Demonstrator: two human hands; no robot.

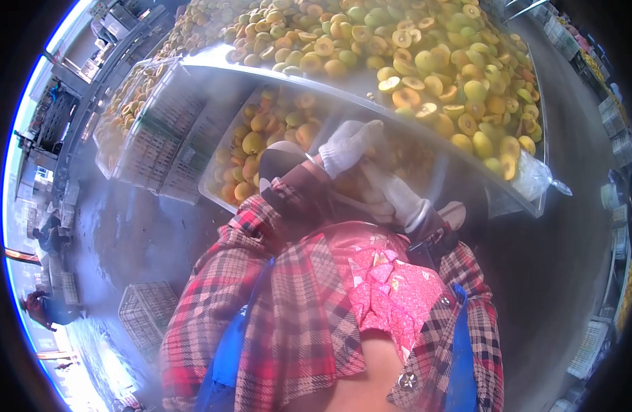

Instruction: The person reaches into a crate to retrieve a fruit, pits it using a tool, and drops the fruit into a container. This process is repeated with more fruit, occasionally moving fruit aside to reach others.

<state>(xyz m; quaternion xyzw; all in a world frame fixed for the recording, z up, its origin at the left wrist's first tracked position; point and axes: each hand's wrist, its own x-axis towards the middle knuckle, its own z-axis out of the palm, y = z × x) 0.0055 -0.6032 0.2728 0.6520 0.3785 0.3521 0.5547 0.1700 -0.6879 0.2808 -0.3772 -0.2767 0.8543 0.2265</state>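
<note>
My left hand (pixel 347 147), in a white knitted glove, is closed, its fingers curled over toward the right. Close below it, my right hand (pixel 395 198), gloved the same way, has its fingers drawn together and reaches up to the left one. Whatever lies between the two hands is hidden. Both are above a crate of yellow-orange fruit (pixel 415 156), just under the near edge of a metal table (pixel 288 77). To their left, a second white crate (pixel 211 172) holds whole-looking fruit (pixel 254 143) resembling peaches or apricots.
A large heap of halved yellow fruit (pixel 432 62) covers the tabletop. A knotted clear plastic bag (pixel 535 177) hangs at its right corner. Stacked crates (pixel 154 130) stand at the left, and another crate (pixel 147 309) sits on the wet floor (pixel 123 233). Other people (pixel 48 309) are far left.
</note>
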